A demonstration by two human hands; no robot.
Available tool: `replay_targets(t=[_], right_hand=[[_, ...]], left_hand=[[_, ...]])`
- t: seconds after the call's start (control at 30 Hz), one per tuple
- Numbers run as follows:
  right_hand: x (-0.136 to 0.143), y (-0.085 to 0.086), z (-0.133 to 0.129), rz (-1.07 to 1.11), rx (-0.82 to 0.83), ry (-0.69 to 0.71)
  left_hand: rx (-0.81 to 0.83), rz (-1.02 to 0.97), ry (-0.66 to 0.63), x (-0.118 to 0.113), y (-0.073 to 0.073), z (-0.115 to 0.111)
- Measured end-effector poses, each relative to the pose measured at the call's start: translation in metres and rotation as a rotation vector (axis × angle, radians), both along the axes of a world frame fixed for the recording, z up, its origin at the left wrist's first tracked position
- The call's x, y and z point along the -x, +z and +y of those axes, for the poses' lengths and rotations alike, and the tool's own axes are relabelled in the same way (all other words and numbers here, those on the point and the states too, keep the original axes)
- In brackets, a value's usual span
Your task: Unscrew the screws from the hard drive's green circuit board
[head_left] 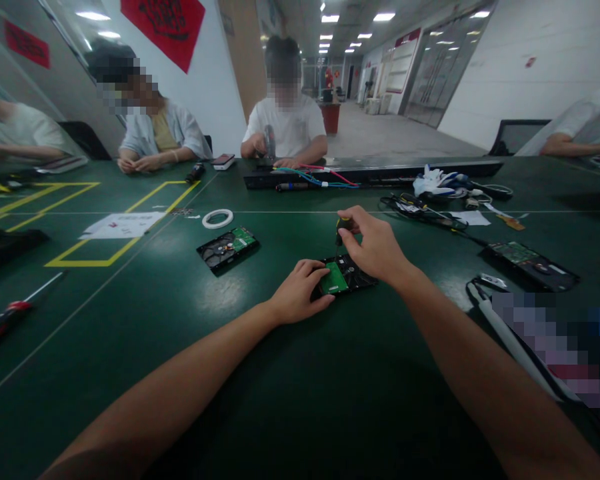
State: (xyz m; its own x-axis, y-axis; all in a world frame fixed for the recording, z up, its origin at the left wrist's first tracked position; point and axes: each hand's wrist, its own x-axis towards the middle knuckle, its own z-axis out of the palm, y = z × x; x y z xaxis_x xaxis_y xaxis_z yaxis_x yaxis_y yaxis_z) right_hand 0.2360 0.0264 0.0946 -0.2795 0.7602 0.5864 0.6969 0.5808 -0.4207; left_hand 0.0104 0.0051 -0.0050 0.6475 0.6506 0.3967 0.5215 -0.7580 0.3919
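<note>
A hard drive [336, 279] lies on the green table in front of me, its green circuit board facing up. My left hand [303, 291] grips the drive's left end, fingers on top and thumb along the near edge. In my right hand [373, 243] is a small screwdriver [341, 230] with a black and yellow handle, held upright between the fingers. Its shaft points down at the far edge of the circuit board; whether the tip sits in a screw is too small to tell. To the left lies a second hard drive [229, 249], also board side up.
Nearby are a white ring [217, 219], a larger red and black screwdriver [5, 323], and another drive [530, 265] at right. Cables and white gloves [433, 181] lie behind, before a long black bar [380, 175]. Several people sit around the table.
</note>
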Motion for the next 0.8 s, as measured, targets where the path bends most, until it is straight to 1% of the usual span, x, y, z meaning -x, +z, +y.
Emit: replay_targets(t=[0.2, 0.43, 0.6, 0.73, 0.8], right_hand=[[0.0014, 0.0014, 0.0006, -0.003, -0.003, -0.01], [0.008, 0.0019, 0.0008, -0.057, -0.035, 0.006], [0.0052, 0.0011, 0.0023, -0.076, -0.057, -0.027], [0.0018, -0.0017, 0.0042, -0.052, -0.05, -0.064], [-0.0002, -0.0036, 0.0049, -0.028, -0.037, -0.059]], left_hand=[[-0.009, 0.005, -0.002, 0.0003, -0.0019, 0.0017], [-0.002, 0.007, -0.005, 0.0008, -0.0049, 0.0029], [-0.014, 0.003, -0.01, 0.0007, -0.0051, 0.003], [-0.012, 0.017, -0.004, 0.0008, -0.0053, 0.0023], [-0.009, 0.012, 0.002, 0.001, -0.0058, 0.0021]])
